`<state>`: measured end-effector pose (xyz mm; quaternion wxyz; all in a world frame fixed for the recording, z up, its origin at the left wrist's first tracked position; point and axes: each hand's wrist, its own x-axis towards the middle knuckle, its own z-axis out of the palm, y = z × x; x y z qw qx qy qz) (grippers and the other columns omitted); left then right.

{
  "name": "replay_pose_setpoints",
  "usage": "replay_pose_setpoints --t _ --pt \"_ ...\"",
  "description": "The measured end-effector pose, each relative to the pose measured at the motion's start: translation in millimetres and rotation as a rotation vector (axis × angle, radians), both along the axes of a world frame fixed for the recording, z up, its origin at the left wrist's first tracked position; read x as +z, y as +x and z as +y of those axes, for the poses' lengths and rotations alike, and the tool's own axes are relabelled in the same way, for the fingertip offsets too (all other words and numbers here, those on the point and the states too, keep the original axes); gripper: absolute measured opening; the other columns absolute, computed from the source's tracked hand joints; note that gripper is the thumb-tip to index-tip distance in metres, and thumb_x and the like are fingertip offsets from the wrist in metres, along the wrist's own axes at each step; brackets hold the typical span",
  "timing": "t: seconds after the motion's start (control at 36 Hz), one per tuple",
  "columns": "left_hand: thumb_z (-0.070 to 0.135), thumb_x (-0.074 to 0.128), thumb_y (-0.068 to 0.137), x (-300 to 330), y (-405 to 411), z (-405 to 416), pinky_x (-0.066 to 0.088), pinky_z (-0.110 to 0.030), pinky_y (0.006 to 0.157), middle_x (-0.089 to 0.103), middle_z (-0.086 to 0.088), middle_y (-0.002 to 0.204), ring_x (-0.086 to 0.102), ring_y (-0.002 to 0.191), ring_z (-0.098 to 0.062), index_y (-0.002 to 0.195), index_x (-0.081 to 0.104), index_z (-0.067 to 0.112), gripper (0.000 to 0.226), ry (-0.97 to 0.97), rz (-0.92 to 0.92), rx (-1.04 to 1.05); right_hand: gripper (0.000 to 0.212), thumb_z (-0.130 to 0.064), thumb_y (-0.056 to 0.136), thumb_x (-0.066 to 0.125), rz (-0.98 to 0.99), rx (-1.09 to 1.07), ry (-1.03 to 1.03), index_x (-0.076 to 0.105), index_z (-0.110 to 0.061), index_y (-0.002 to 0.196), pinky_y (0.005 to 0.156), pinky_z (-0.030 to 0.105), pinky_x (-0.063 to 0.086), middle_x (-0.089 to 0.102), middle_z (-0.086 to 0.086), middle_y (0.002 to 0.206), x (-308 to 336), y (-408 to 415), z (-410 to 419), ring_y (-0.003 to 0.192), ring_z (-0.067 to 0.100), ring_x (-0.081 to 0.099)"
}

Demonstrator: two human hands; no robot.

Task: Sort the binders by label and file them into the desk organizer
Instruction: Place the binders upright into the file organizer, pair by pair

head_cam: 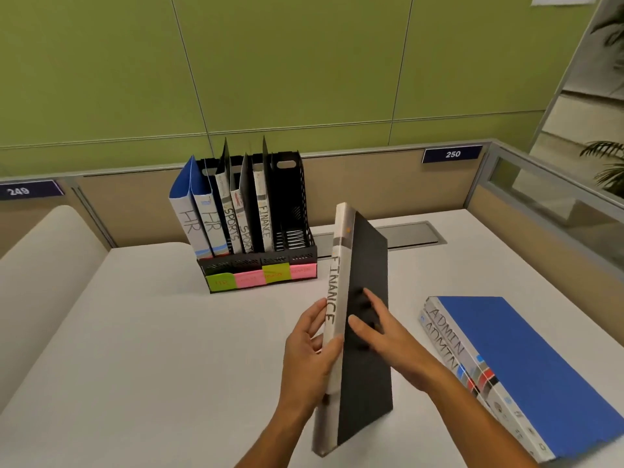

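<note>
I hold a black binder [366, 265] with a white spine marked FINANCE upright above the desk. My left hand [309, 359] grips its spine from the left. My right hand [385, 332] presses flat on its black cover. The black desk organizer [297, 211] stands at the back of the desk. It holds two blue HR binders [196, 211], two SPORTS binders [233, 214] and one FINANCE binder [264, 211]; its rightmost slot is bare. Two blue ADMIN binders [526, 359] lie stacked flat at the right.
Green and pink sticky labels [260, 276] run along the organizer's front. A grey cable hatch [415, 234] sits behind the held binder. Partition walls with number plates 249 and 250 [452, 154] enclose the white desk [135, 349].
</note>
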<state>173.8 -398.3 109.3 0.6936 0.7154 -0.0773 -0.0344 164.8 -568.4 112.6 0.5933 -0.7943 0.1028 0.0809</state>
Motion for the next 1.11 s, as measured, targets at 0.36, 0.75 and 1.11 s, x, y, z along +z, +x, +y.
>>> replay_pose_setpoints --t 0.36,0.75,1.11 --pt "0.018 0.072 0.091 24.2 20.1 12.6 0.053 -0.015 0.092 0.061 0.03 0.131 0.061 0.119 0.003 0.133 0.049 0.059 0.063 0.0 -0.219 0.004 0.111 -0.09 0.058 0.063 -0.203 0.029 -0.059 0.016 -0.052 0.151 0.095 0.048 0.057 0.044 -0.028 0.14 73.9 29.7 40.5 0.129 0.02 0.055" --pt "0.024 0.074 0.089 17.4 56.9 21.2 0.048 -0.02 0.104 0.053 0.034 0.138 0.055 0.126 0.004 0.141 0.039 0.059 0.073 0.139 -0.421 -0.092 0.015 -0.039 0.095 0.063 -0.343 -0.241 -0.142 0.05 -0.041 0.102 0.053 0.018 0.055 0.064 -0.017 0.084 73.7 67.4 54.0 0.086 -0.005 0.067" --pt "0.049 0.049 0.098 1.4 170.7 61.4 0.039 -0.035 0.116 0.046 0.008 0.153 0.038 0.142 -0.003 0.15 0.043 0.024 0.058 0.512 -0.557 -0.239 0.016 -0.029 0.096 0.064 -0.518 -0.395 -0.114 0.048 -0.032 0.097 0.06 0.015 0.057 0.06 -0.005 0.084 97.7 102.0 77.0 0.086 0.001 0.067"
